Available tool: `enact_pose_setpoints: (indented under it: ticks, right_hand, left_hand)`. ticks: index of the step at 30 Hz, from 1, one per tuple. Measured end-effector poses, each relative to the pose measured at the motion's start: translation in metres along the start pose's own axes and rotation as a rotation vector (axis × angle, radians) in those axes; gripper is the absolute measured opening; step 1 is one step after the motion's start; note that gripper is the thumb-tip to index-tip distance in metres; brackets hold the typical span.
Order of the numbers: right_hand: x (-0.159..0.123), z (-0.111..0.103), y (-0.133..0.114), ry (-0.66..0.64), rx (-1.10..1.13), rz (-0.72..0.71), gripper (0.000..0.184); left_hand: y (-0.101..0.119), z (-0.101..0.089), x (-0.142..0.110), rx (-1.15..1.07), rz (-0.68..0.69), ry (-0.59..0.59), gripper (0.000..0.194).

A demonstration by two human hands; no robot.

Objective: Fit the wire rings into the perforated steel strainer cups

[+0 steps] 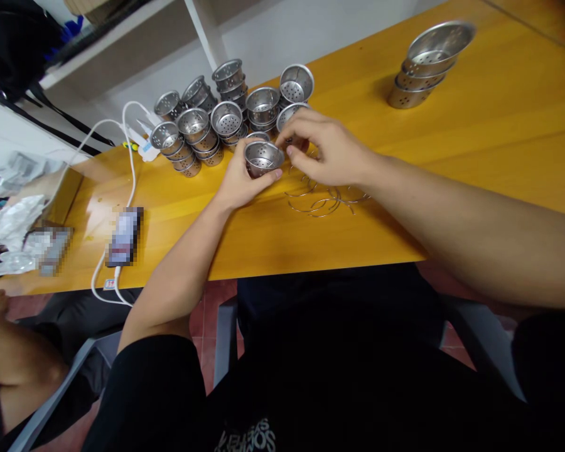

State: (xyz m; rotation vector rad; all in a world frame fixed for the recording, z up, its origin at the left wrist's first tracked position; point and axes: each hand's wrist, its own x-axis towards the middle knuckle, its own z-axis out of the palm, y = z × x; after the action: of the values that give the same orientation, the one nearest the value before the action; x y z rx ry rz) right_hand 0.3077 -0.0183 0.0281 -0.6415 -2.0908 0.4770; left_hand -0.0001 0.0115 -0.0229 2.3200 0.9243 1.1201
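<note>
Tilted slightly toward me, a perforated metal cup [262, 158] rests in my left hand [242, 182], whose fingers and thumb wrap round its sides. Right by the cup's rim, my right hand [327, 147] is bent in a pinch. What its fingertips hold, if anything, is hidden or too small to make out. Several thin curved wires [322, 202] lie loose on the table beneath my right hand. Just behind both hands stand stacks of the same perforated cups [226, 118], some partly hidden by my right hand.
Another stack of cups [409, 94] stands at the far right of the yellow table [499, 125]. A phone [125, 237] with a white cable [132, 169] lies at left, near plastic bags [14, 226]. A person's arm [19, 351] is at the lower left.
</note>
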Motion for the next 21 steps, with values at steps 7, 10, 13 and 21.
enact_pose_setpoints:
  ticks: [7,10,13,21]
  right_hand:
    - [-0.003,0.008,0.006,-0.100,-0.006,-0.053,0.030]
    - [-0.005,0.013,0.008,-0.152,0.008,-0.064,0.041]
    - [-0.007,0.016,0.009,-0.173,0.029,-0.066,0.047]
    - [0.001,0.003,0.010,0.046,0.115,-0.048,0.043]
  left_hand:
    - [-0.010,-0.002,0.000,-0.035,0.064,-0.011,0.100]
    - [-0.014,-0.003,0.001,-0.050,0.079,-0.028,0.102]
    - [-0.015,-0.002,0.002,-0.075,0.090,-0.044,0.104]
    - [0.011,-0.030,0.008,0.099,-0.086,0.123,0.109]
